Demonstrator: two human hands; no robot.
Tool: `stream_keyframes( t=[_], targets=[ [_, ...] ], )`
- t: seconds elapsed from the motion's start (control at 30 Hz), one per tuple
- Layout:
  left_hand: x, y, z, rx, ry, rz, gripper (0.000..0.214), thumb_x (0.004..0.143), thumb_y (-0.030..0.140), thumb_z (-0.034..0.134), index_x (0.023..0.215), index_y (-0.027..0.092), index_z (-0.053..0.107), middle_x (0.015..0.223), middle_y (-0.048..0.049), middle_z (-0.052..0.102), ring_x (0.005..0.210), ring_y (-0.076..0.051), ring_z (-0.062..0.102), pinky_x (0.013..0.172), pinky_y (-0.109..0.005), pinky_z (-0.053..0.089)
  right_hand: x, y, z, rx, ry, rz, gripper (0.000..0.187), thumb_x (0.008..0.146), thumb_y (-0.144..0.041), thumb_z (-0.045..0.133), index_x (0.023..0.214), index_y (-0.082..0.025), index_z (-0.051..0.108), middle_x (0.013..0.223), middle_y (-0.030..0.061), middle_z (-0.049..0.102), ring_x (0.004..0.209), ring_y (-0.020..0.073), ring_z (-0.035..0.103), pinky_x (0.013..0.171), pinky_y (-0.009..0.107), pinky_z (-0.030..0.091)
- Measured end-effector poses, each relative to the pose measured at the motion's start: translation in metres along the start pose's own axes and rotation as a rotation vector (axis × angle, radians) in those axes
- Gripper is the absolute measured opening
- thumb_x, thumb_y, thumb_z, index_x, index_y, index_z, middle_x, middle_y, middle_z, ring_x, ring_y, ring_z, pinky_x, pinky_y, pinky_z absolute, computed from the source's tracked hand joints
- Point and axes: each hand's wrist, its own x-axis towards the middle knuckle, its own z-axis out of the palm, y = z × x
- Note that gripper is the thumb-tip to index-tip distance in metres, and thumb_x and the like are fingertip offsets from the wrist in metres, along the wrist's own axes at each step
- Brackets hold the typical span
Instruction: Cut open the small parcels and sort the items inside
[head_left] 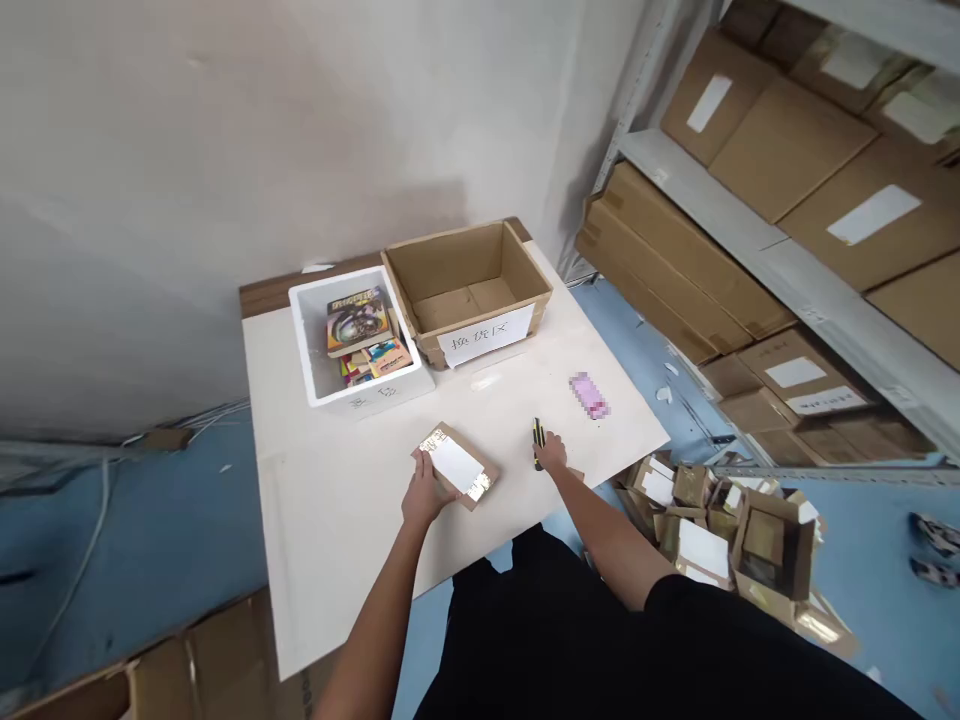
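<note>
A small flat cardboard parcel point(455, 465) with a white label and shiny tape lies on the white table point(330, 520). My left hand point(422, 492) rests on its near left corner, fingers curled against it. My right hand point(551, 453) is closed around a black and yellow utility knife point(538, 440) lying on the table to the right of the parcel. A pink object point(589, 394), blurred out, lies further right on the table.
At the back of the table stand a white foam box point(307, 340) with several colourful books and an open cardboard box point(525, 275) bearing a paper label. Metal shelving point(750, 235) with cartons fills the right. Opened small boxes point(750, 535) lie heaped on the blue floor.
</note>
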Motion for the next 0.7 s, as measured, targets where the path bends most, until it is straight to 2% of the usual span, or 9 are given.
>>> stream_keyframes(
  t=[0.1, 0.2, 0.27, 0.33, 0.43, 0.5, 0.6, 0.7],
  targets=[
    [-0.003, 0.011, 0.0, 0.022, -0.031, -0.074, 0.14, 0.073, 0.054, 0.088, 0.172, 0.025, -0.007, 0.18, -0.0153, 0.0, 0.15, -0.036, 0.047, 0.101, -0.04, 0.056, 0.016, 0.002, 0.005, 0.042, -0.01, -0.05, 0.047, 0.098, -0.031, 0.064, 0.141, -0.016, 0.052, 0.127, 0.0197, 0.07, 0.116, 0.0295, 0.071, 0.091, 0.034, 0.053],
    [-0.006, 0.022, -0.006, 0.058, -0.074, -0.136, 0.138, 0.073, 0.054, 0.088, 0.172, 0.028, -0.005, 0.18, -0.0142, -0.002, 0.143, -0.037, 0.053, 0.097, -0.04, 0.057, 0.021, -0.015, 0.002, 0.055, -0.065, -0.151, 0.037, 0.099, -0.026, 0.061, 0.134, -0.018, 0.053, 0.111, 0.0132, 0.076, 0.103, 0.0257, 0.074, 0.083, 0.03, 0.053],
    [-0.007, 0.028, -0.009, 0.074, -0.102, -0.179, 0.139, 0.073, 0.054, 0.089, 0.172, 0.03, -0.006, 0.18, -0.0125, -0.005, 0.139, -0.037, 0.056, 0.094, -0.04, 0.058, 0.015, -0.04, -0.001, 0.08, -0.085, -0.262, 0.038, 0.102, -0.028, 0.057, 0.139, -0.02, 0.049, 0.111, 0.009, 0.076, 0.102, 0.0225, 0.074, 0.083, 0.028, 0.052],
    [-0.008, 0.032, -0.012, 0.078, -0.123, -0.211, 0.14, 0.072, 0.053, 0.089, 0.171, 0.032, -0.008, 0.18, -0.0104, -0.008, 0.138, -0.037, 0.056, 0.092, -0.041, 0.058, -0.002, -0.074, -0.004, 0.129, -0.115, -0.45, 0.046, 0.105, -0.031, 0.053, 0.149, -0.023, 0.043, 0.112, 0.0057, 0.077, 0.1, 0.0209, 0.073, 0.085, 0.027, 0.052],
    [-0.007, 0.034, -0.012, 0.074, -0.126, -0.221, 0.142, 0.072, 0.052, 0.089, 0.171, 0.034, -0.011, 0.181, -0.0082, -0.009, 0.141, -0.038, 0.052, 0.095, -0.042, 0.057, -0.043, -0.13, -0.003, 0.099, -0.172, -0.78, 0.058, 0.107, -0.031, 0.049, 0.163, -0.027, 0.032, 0.12, 0.0065, 0.076, 0.101, 0.0239, 0.072, 0.087, 0.03, 0.052],
    [-0.007, 0.032, -0.01, 0.068, -0.117, -0.212, 0.144, 0.071, 0.052, 0.09, 0.17, 0.036, -0.012, 0.181, -0.0074, -0.009, 0.145, -0.038, 0.048, 0.099, -0.043, 0.056, -0.069, -0.16, 0.003, -0.001, -0.214, -0.914, 0.064, 0.106, -0.028, 0.047, 0.167, -0.03, 0.027, 0.13, 0.0074, 0.073, 0.107, 0.0261, 0.072, 0.089, 0.032, 0.051],
    [-0.006, 0.03, -0.008, 0.051, -0.123, -0.201, 0.143, 0.071, 0.052, 0.09, 0.17, 0.036, -0.012, 0.181, -0.006, -0.011, 0.147, -0.038, 0.045, 0.1, -0.043, 0.055, -0.094, -0.188, 0.014, -0.205, -0.285, -0.916, 0.071, 0.103, -0.02, 0.045, 0.169, -0.034, 0.025, 0.14, 0.0082, 0.069, 0.113, 0.0274, 0.071, 0.09, 0.034, 0.052],
    [-0.006, 0.03, -0.006, 0.032, -0.129, -0.196, 0.142, 0.071, 0.052, 0.088, 0.17, 0.036, -0.013, 0.181, -0.0037, -0.013, 0.146, -0.038, 0.044, 0.099, -0.043, 0.056, -0.1, -0.198, 0.018, -0.345, -0.317, -0.834, 0.074, 0.102, -0.017, 0.044, 0.171, -0.033, 0.022, 0.137, 0.01, 0.07, 0.113, 0.0281, 0.072, 0.087, 0.034, 0.053]
  ],
)
